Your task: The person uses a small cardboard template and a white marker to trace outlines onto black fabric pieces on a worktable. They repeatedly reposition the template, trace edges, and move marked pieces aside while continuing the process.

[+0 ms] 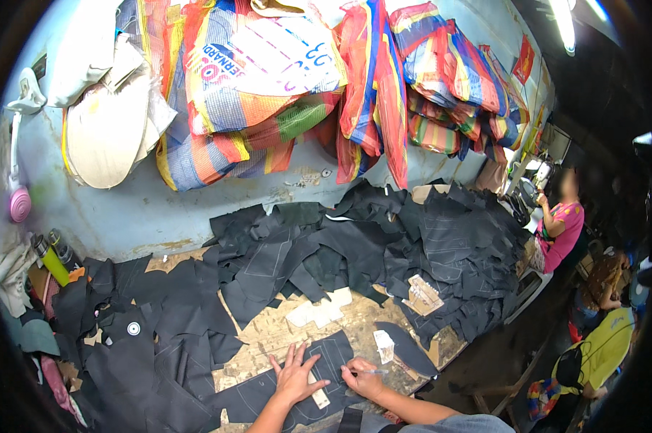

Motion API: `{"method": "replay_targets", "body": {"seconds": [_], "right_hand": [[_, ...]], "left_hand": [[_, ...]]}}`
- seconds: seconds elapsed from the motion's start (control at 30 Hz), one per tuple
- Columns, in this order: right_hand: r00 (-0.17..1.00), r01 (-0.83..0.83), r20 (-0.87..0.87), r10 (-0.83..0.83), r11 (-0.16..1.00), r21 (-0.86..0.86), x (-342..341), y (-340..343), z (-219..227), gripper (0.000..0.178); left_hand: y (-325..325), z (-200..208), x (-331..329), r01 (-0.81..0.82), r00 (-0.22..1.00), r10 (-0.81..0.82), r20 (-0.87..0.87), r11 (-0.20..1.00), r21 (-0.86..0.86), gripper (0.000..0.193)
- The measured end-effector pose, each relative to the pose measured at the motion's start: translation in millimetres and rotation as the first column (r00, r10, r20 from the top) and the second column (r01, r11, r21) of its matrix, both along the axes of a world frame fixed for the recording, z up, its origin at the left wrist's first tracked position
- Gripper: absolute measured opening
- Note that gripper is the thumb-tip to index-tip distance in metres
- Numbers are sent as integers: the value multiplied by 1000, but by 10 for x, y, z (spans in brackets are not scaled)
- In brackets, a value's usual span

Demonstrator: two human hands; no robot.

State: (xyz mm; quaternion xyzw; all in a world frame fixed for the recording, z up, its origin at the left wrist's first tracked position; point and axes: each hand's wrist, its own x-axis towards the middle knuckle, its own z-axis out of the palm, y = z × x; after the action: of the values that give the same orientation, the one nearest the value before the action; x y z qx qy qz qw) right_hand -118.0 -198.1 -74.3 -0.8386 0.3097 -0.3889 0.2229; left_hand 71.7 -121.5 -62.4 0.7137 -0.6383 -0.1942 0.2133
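My left hand (295,375) lies flat, fingers spread, on a pale cardboard pattern piece (319,395) that rests on a dark fabric piece (297,393) near the front edge of the wooden table (268,335). Just to the right, my right hand (361,377) grips a slim marking pen (373,372), its tip pointing right over the same dark fabric. Chalk-like outlines show on the fabric around the pattern.
A big heap of black cut fabric (384,245) covers the table's back and left. Loose cardboard patterns (319,310) lie in the middle. Striped woven bags (268,79) hang on the blue wall. Bottles (51,260) stand at the left. A person in pink (561,227) works at the right.
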Motion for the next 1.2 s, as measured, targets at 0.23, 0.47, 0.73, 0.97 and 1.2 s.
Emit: {"method": "replay_targets", "body": {"seconds": [0.23,0.47,0.73,0.97,1.2], "right_hand": [[1000,-8,-27,9,998,62,-22,-18,-25,14],[1000,-3,-28,5,998,65,-7,5,-11,14],[998,-63,13,63,995,82,-4,-20,16,14],[996,-81,42,81,997,-8,2,-26,-64,14],[991,-129,25,130,991,-40,-25,-31,-35,11]], "left_hand": [[8,-12,14,11,1000,-11,1,1000,19,76],[32,-75,-3,2,1000,-2,1,1000,6,74],[39,-59,-18,-5,999,5,-47,1000,-12,68],[55,-42,-28,-11,1000,10,-16,998,-62,69],[43,-47,-51,-14,998,12,-58,999,-32,67]]}}
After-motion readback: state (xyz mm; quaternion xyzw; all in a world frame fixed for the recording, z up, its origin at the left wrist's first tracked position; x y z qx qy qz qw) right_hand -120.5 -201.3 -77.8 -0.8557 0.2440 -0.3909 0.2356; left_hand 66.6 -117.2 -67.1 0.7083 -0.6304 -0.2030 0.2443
